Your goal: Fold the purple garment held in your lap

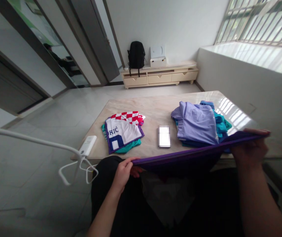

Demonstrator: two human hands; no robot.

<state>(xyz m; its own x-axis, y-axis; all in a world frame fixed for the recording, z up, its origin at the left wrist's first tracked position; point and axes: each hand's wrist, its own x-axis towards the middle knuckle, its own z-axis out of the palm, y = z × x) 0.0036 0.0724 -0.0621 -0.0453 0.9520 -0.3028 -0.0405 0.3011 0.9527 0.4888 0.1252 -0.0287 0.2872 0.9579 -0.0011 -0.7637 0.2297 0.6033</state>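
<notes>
The left hand point(123, 171) and right hand point(250, 152), lower frame, are closed on stretched purple cloth point(180, 160), judged unfinished. A jersey pile point(125, 131), centre-left, and clothes pile point(197, 123), centre-right, are already laid.

The left hand point(123, 171) and the right hand point(250, 151) hold a purple cloth point(177, 161) stretched between them along the near edge of a marble-patterned table point(153, 107). On its left, a white lettered jersey point(124, 131) lies over teal fabric point(128, 146), with red-and-white checkered cloth point(131, 116) at the far side; on its right, a lavender garment point(196, 120) tops another pile. A pixelated white object point(164, 136) sits between. Farther off, a black backpack point(136, 54) stands on a low cabinet point(159, 78).
</notes>
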